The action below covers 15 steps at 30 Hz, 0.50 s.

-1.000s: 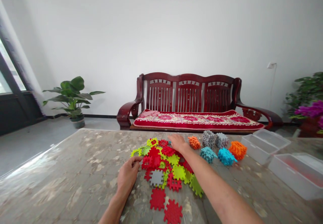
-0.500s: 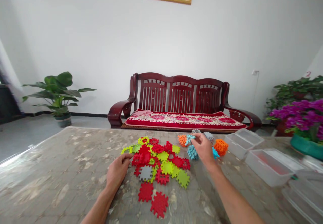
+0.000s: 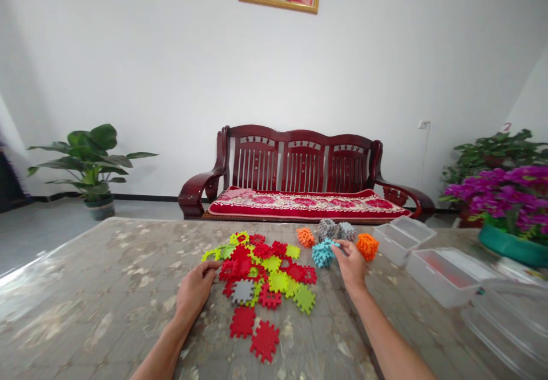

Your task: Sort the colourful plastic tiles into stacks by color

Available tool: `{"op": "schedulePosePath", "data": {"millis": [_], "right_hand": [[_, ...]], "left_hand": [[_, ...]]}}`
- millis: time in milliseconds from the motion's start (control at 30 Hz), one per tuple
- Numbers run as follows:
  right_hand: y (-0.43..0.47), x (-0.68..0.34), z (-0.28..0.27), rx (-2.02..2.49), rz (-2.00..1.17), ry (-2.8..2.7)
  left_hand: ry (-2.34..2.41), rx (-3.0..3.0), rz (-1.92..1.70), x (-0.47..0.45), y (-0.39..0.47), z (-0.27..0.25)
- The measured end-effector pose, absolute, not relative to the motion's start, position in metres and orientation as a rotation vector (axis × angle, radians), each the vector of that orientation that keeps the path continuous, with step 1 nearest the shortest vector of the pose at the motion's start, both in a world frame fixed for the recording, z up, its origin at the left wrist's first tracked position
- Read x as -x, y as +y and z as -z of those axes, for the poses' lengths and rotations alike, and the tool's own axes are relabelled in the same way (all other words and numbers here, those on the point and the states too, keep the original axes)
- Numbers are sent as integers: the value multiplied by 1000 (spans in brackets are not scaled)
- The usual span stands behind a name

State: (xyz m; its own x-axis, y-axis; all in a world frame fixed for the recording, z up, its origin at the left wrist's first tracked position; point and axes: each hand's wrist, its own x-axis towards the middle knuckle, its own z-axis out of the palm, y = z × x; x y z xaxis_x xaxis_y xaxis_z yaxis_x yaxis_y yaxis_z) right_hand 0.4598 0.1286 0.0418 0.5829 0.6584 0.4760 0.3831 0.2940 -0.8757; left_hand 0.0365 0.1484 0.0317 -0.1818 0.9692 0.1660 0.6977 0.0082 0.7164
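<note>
My right hand [image 3: 351, 265] pinches a light blue interlocking tile [image 3: 330, 243] between thumb and fingers, at the top of a light blue block of joined tiles [image 3: 322, 256]. Whether the tile is joined to the block I cannot tell. My left hand [image 3: 196, 288] rests on the table at the left side of a loose pile of toothed tiles, its index finger stretched to a red tile [image 3: 228, 270] and its thumb a little apart. In the pile lie red, yellow-green and grey tiles, among them a grey tile [image 3: 243, 292] and a green tile [image 3: 304, 299].
Behind the blue block stand an orange block [image 3: 305, 237], a dark grey block [image 3: 327, 229] and a lighter grey one [image 3: 347, 231]. Another orange block [image 3: 367, 246] is beside my right hand. Clear plastic boxes [image 3: 445, 277] and a flowerpot [image 3: 511, 244] stand at the right.
My right hand has lowered the light blue tile onto the blue block. My left hand stays at the pile's edge. The view has shifted slightly.
</note>
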Motion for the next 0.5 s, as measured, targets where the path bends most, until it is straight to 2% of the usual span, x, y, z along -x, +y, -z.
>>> {"op": "schedulePosePath", "data": {"millis": [267,500], "right_hand": [[125,-463,-39,1395,-261,-1080],[107,-453,-43,1555,33,-1188]], "left_hand": [[1908,-1714,-976,-36,148,-33],[1907,-1710,-973,-38,146,-35]]}}
